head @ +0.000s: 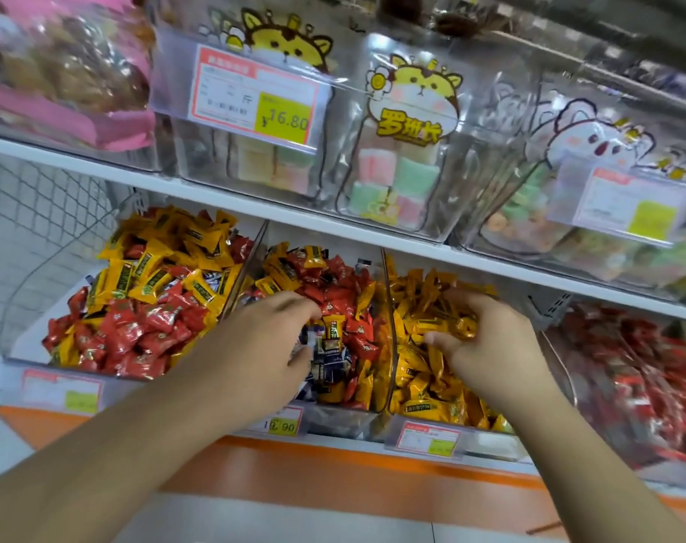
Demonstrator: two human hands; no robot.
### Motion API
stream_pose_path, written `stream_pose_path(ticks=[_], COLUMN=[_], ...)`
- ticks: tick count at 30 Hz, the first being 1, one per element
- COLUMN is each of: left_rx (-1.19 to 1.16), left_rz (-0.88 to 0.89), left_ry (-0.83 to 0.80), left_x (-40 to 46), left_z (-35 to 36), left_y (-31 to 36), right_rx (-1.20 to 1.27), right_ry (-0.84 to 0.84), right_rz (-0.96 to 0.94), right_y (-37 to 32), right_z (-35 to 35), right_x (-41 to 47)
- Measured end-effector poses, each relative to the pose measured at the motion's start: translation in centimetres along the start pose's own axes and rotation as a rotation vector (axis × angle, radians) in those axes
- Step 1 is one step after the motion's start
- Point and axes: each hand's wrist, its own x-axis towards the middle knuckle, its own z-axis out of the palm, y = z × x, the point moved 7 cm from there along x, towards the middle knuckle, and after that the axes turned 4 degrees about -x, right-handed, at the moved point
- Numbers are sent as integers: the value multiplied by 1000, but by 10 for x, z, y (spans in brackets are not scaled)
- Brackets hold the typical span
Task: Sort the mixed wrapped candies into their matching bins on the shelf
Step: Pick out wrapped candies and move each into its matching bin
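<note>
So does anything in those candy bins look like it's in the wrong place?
Yes. The middle bin is mostly red, yet yellow candies and dark blue candies sit among them. The leftmost bin mixes red and yellow too.

On the upper shelf, clear bins with yellow cartoon stickers hold pastel marshmallow cubes, beside a pink bag and a 16.80 price tag.
</note>
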Motion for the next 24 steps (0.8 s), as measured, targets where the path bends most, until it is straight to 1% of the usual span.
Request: stream_pose_path(ticks=[6,10,13,16,20,22,24], left_rx=[-6,1,89,169,92,8,-66], left_rz=[-31,-75,-111,-98,-107,-143,-159], left_ry=[17,88,142,172,213,207,180], left_x=[18,55,78,89,87,75,56], left_z=[24,36,43,50,39,29,20], left_y=[9,17,21,22,19,19,21], right_rx=[86,90,101,123,137,110,102], right_ry=[-27,-89,-112,-116,-121,-121,-147], right_rz=[-20,-40,-46,-30,-25,-85,-191], right_y=[0,1,7,15,17,10,-5], right_z=[5,11,11,10,8,7,8], right_x=[4,4,2,2,4,2,-2])
